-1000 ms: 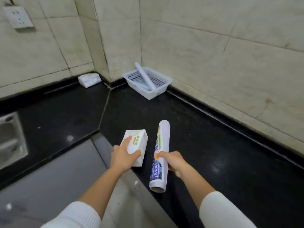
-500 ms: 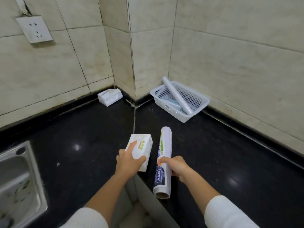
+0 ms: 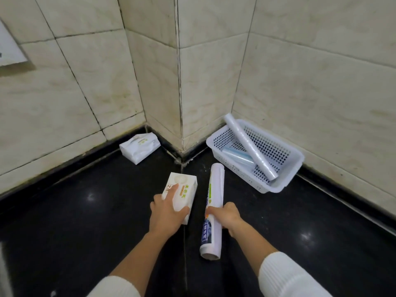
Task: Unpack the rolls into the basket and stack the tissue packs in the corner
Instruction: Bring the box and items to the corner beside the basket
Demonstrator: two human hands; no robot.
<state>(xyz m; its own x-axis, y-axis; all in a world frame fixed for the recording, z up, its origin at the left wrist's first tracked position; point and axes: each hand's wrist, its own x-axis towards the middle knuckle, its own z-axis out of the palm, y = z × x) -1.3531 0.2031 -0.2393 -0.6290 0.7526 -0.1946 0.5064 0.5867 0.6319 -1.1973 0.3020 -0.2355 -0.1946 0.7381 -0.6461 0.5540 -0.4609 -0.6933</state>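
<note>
My left hand [image 3: 166, 213] grips a white tissue pack [image 3: 182, 190] with green and orange print, held over the black counter. My right hand [image 3: 225, 215] is closed around the middle of a long white printed roll [image 3: 215, 189] that points toward the wall corner. A white perforated basket [image 3: 285, 166] stands against the right wall; a clear film roll [image 3: 248, 144] leans across it and a pale blue roll [image 3: 237, 156] lies inside. A second tissue pack [image 3: 139, 147] lies on the counter against the left wall, close to the corner.
The black stone counter [image 3: 85, 211] meets beige tiled walls at an outward-jutting corner column [image 3: 180, 93]. A socket plate [image 3: 8, 50] shows at the left edge. A seam runs down the counter between my hands.
The view has moved closer to the corner and tilted up; the sink has left the frame. Both hands have carried the tissue pack and the roll forward, closer to the basket.
</note>
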